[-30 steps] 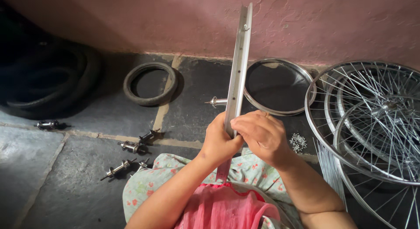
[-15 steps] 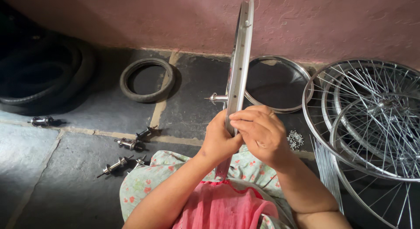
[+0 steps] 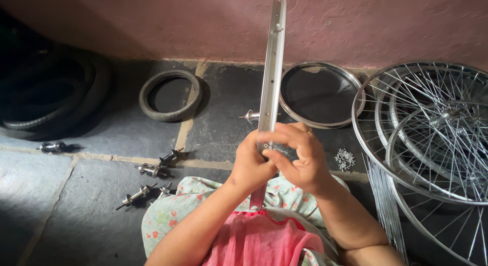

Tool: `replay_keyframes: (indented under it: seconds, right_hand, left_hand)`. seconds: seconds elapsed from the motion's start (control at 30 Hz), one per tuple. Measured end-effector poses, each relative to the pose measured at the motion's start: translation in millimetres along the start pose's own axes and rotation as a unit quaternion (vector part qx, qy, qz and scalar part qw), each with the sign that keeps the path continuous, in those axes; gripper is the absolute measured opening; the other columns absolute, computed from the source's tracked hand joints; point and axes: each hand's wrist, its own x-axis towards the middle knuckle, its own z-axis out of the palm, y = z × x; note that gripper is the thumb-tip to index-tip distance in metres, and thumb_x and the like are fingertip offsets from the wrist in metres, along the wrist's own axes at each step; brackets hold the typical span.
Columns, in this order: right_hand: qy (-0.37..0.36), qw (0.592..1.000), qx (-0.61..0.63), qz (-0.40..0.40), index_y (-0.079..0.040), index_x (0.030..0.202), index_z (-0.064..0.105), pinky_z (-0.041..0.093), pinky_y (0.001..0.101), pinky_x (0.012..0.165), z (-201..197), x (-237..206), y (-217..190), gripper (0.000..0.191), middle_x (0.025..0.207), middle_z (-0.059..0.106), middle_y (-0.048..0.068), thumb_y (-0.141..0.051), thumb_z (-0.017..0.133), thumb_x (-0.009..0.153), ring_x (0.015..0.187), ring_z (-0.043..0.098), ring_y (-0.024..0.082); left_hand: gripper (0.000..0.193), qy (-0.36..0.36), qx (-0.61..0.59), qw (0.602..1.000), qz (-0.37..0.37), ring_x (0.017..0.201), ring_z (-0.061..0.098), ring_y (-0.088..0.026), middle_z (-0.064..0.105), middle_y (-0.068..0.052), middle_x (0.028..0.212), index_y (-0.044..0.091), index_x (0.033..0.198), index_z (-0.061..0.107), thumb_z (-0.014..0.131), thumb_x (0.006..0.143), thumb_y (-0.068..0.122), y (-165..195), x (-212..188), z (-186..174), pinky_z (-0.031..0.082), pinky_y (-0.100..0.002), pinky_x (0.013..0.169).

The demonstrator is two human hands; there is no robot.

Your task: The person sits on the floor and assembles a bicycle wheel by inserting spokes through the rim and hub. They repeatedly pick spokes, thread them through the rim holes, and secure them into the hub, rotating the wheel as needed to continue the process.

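Left hand (image 3: 250, 167) clamped around upright bicycle rim (image 3: 271, 78); right hand (image 3: 300, 162) pinching at rim edge. Likely spoke-nipple fitting; demands steady rim.

no packages, labels, signs, screens in view

Shiny metal rim (image 3: 271, 73), matt rubber tyre (image 3: 170, 95), rough stone floor (image 3: 101, 195).

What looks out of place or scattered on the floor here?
Loose hubs lie scattered on the stone floor left of the knee, one more apart by the tyres. Both hands, left hand and right hand, grip the rim.
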Motion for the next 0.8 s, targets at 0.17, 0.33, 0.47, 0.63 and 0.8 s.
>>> replay_keyframes:
  seconds: [0.17, 0.33, 0.47, 0.63, 0.8]
  right_hand:
    - [0.054, 0.998, -0.02, -0.017, -0.008, 0.128, 0.055, 0.049, 0.0275, 0.078, 4.3, 0.0, 3.3, 0.059, 0.098, 0.074, -0.001, -0.004, 0.091, 0.082, 0.09, 0.06, 0.013]
    - [0.008, 0.999, -0.04, -0.007, -0.006, 0.124, 0.058, 0.051, 0.029, 0.078, -0.6, 1.1, -2.9, 0.056, 0.106, 0.074, 0.005, -0.003, 0.089, 0.077, 0.091, 0.063, 0.018]
    - [0.064, 0.995, -0.077, -0.028, -0.009, 0.119, 0.06, 0.048, 0.0268, 0.074, 7.8, 5.8, -4.4, 0.051, 0.096, 0.075, -0.001, -0.004, 0.091, 0.08, 0.085, 0.061, 0.015]
    - [0.027, 0.999, -0.037, -0.004, -0.004, 0.117, 0.059, 0.049, 0.0278, 0.074, 2.6, 8.8, -6.4, 0.051, 0.099, 0.075, 0.005, -0.005, 0.089, 0.076, 0.085, 0.059, 0.017]
    - [0.068, 0.995, -0.068, -0.012, -0.01, 0.116, 0.062, 0.047, 0.0258, 0.07, 7.6, 7.6, -5.3, 0.049, 0.092, 0.075, -0.002, -0.007, 0.092, 0.078, 0.084, 0.059, 0.014]
  left_hand:
    - [0.035, -0.025, -0.009, 0.998, -0.063, 0.085, 0.071, -0.018, 0.071, -0.01, 0.099, 0.007, 0.11, 0.068, 0.071, 0.075, 0.008, 5.4, -1.8, 1.4, 0.057, -0.032, 0.072]
    - [0.038, 0.002, -0.019, 1.0, 0.012, 0.093, 0.071, -0.018, 0.071, -0.01, 0.102, 0.007, 0.114, 0.067, 0.069, 0.075, 0.006, 1.1, 0.1, 0.2, 0.057, -0.032, 0.08]
    - [0.03, 0.006, 0.025, 1.0, -0.003, 0.09, 0.072, -0.021, 0.07, -0.011, 0.098, 0.007, 0.107, 0.067, 0.073, 0.078, 0.008, -3.1, -1.8, 3.2, 0.057, -0.032, 0.079]
    - [0.035, -0.001, -0.008, 0.999, 0.045, 0.096, 0.073, -0.024, 0.071, -0.012, 0.104, 0.008, 0.11, 0.069, 0.071, 0.075, 0.004, -4.5, -0.9, 0.1, 0.058, -0.033, 0.081]
    - [0.034, -0.003, 0.01, 1.0, 0.0, 0.093, 0.072, -0.02, 0.071, -0.01, 0.101, 0.007, 0.109, 0.067, 0.074, 0.076, 0.007, -1.0, -2.8, 1.2, 0.057, -0.033, 0.081]
